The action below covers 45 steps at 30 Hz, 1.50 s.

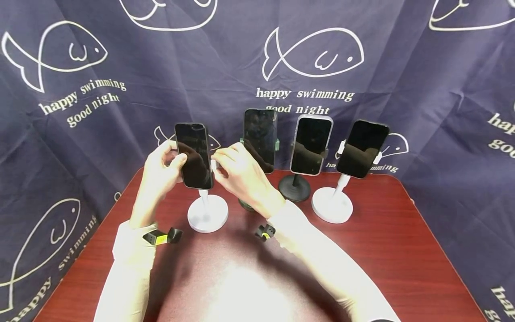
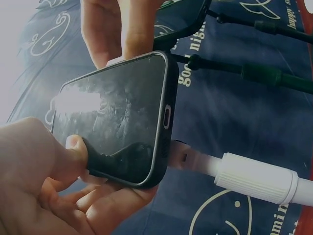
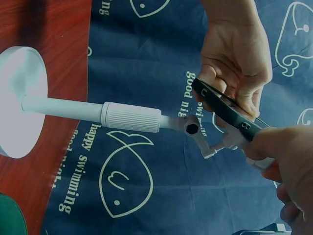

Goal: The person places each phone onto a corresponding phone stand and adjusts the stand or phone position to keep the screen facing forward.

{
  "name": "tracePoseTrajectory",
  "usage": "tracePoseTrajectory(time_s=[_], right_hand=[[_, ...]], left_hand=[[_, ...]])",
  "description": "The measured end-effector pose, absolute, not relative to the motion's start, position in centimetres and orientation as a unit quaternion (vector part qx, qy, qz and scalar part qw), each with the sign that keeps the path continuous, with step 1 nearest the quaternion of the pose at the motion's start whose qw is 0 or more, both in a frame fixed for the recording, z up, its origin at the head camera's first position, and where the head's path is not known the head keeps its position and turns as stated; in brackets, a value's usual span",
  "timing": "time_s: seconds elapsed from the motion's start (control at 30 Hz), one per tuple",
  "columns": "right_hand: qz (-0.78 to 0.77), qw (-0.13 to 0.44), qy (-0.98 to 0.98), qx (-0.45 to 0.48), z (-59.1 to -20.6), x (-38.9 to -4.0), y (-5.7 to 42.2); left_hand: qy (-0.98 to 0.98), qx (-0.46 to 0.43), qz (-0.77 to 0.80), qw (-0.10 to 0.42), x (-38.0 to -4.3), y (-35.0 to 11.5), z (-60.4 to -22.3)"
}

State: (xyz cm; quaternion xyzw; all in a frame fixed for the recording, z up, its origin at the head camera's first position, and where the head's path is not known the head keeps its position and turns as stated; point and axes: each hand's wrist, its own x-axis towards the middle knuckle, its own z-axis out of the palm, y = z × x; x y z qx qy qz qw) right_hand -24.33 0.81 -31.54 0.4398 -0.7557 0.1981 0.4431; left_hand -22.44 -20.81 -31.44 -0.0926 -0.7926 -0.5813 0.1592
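Note:
A black smartphone (image 1: 196,156) stands upright at the head of a white phone stand (image 1: 207,213), screen facing me. My left hand (image 1: 160,172) grips the phone's left edge, thumb on the screen and fingers behind it, as the left wrist view shows. On the opposite edge my right hand (image 1: 243,176) pinches the white clamp arm (image 1: 214,164) of the stand's holder. In the right wrist view the ribbed white column (image 3: 132,117) leads to a hinged joint (image 3: 192,128) behind the phone. Part of the holder is hidden by the phone and fingers.
To the right, three more phones sit in stands: one phone (image 1: 260,138) in a green holder behind my right hand, one light-framed phone (image 1: 311,145) over a black base (image 1: 294,188), one tilted phone (image 1: 363,149) over a white base (image 1: 332,205). A fish-printed curtain (image 1: 225,67) hangs behind the red table (image 1: 386,250).

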Motion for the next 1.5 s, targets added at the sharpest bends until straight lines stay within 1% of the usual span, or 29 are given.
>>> tracePoseTrajectory(time_s=[0.17,0.3,0.4,0.6,0.7,0.83,0.97,1.1,1.2,1.3,1.5], right_hand=[[0.199,0.448,-0.760,0.427,-31.7,-24.2,1.0],[0.219,0.426,-0.772,0.417,-32.1,-23.7,0.8],[0.264,0.380,-0.791,0.400,-32.4,-23.2,0.5],[0.419,0.223,-0.809,0.347,-33.5,-22.1,-0.7],[0.459,0.167,-0.807,0.332,-34.2,-22.0,-1.4],[0.503,0.127,-0.805,0.288,-34.8,-22.2,-2.0],[0.528,0.115,-0.803,0.251,-34.8,-22.7,-2.4],[0.539,0.129,-0.798,0.239,-35.0,-23.5,-2.7],[0.547,0.139,-0.792,0.233,-35.2,-23.9,-2.9],[0.552,0.138,-0.790,0.228,-35.3,-24.3,-3.0],[0.560,0.120,-0.792,0.211,-35.0,-24.4,-3.1]], left_hand=[[-0.802,-0.078,-0.570,0.159,-22.5,-20.3,-31.2],[-0.805,-0.069,-0.565,0.167,-22.4,-20.2,-31.2],[-0.812,-0.065,-0.550,0.185,-22.2,-20.3,-31.3],[-0.853,-0.055,-0.454,0.251,-22.0,-20.3,-31.5],[-0.858,-0.055,-0.442,0.255,-22.1,-20.3,-31.6],[-0.857,-0.058,-0.447,0.251,-22.0,-20.2,-31.7],[-0.853,-0.055,-0.438,0.278,-21.9,-19.8,-31.9],[-0.846,-0.051,-0.429,0.314,-21.7,-19.1,-32.3],[-0.842,-0.045,-0.424,0.329,-21.6,-18.7,-32.5],[-0.841,-0.043,-0.426,0.329,-21.6,-18.5,-32.7],[-0.839,-0.064,-0.445,0.307,-21.9,-18.4,-32.8]])
